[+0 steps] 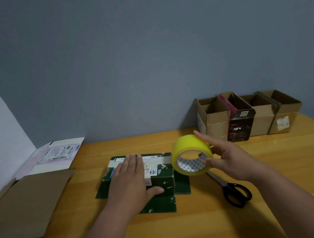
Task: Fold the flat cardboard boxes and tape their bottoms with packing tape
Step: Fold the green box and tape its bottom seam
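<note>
A dark green box stands bottom up in the middle of the table, its lower flaps spread flat around it. My left hand lies flat on top of it, fingers straight, thumb over the near side. Just right of the box my right hand holds a roll of yellow packing tape above the table, fingers around its outer face and thumb at the core.
Black-handled scissors lie on the wooden table under my right forearm. Flat brown cardboard and a flat white box lie at the left. Several folded, open boxes stand against the wall at back right.
</note>
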